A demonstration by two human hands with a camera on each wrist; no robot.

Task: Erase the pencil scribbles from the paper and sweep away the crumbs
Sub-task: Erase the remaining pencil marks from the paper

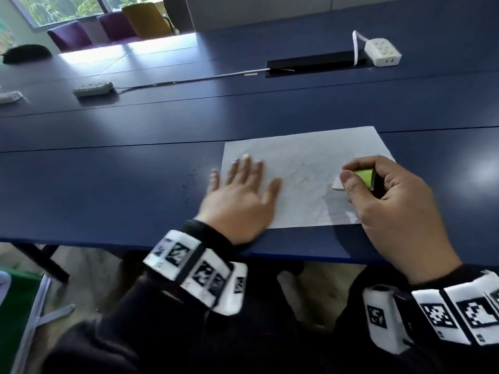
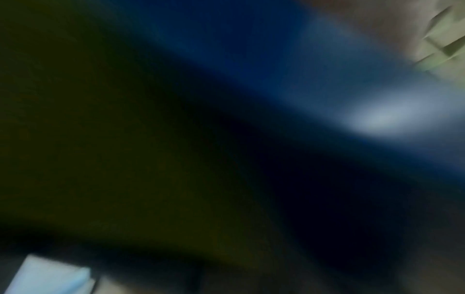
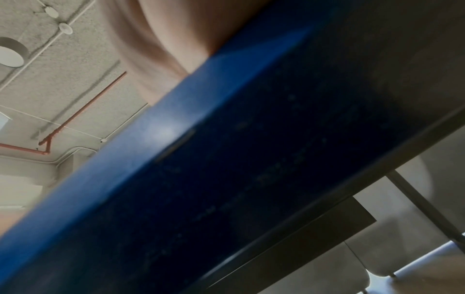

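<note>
A white sheet of paper (image 1: 305,157) with faint pencil scribbles lies on the blue table (image 1: 108,195) near its front edge. My left hand (image 1: 240,190) lies flat with fingers spread on the paper's left edge, partly over the table. My right hand (image 1: 383,195) grips a white eraser in a green sleeve (image 1: 359,179), its white end down on the paper's right part. Dark crumbs (image 1: 190,179) are scattered on the table just left of the left hand. The left wrist view is dark and blurred. The right wrist view shows only the table's edge (image 3: 176,149) from below and part of the hand.
Far across the table lie a grey power strip (image 1: 93,89) with its cable, a white power cube (image 1: 382,52) beside a black cable slot (image 1: 316,64), and a dark object (image 1: 27,54) at far left. Coloured chairs (image 1: 116,28) stand beyond. The front table edge runs under my wrists.
</note>
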